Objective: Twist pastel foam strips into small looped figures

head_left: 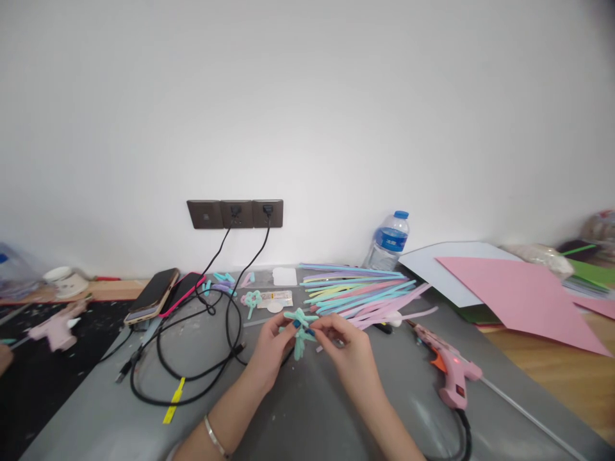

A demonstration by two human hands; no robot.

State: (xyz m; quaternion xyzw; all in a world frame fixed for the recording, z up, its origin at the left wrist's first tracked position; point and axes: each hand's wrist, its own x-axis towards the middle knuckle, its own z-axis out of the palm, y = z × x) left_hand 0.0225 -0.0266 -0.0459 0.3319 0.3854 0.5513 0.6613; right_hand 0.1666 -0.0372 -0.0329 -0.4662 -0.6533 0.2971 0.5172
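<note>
Between my two hands is a mint-green pipe cleaner figure (300, 346), bent into several short loops and arms. My left hand (272, 344) pinches its upper middle between thumb and fingers. From the other side, my right hand (343, 337) has thumb and forefinger closed on one of its right-hand arms. Just beyond my hands lies a fan of pastel pipe cleaners (358, 288) in blue, yellow, pink and lilac. A smaller mint-green looped piece (252, 299) rests behind my left hand, close to some short blue and purple bits (223, 280).
A pink glue gun (451, 368) with a glue stick and cord lies at right. Black cables (230, 333) coil at left beside two phones (152, 296). A water bottle (390, 240) and pink paper (519, 298) are further back. Another person's hand (4, 357) shows at far left.
</note>
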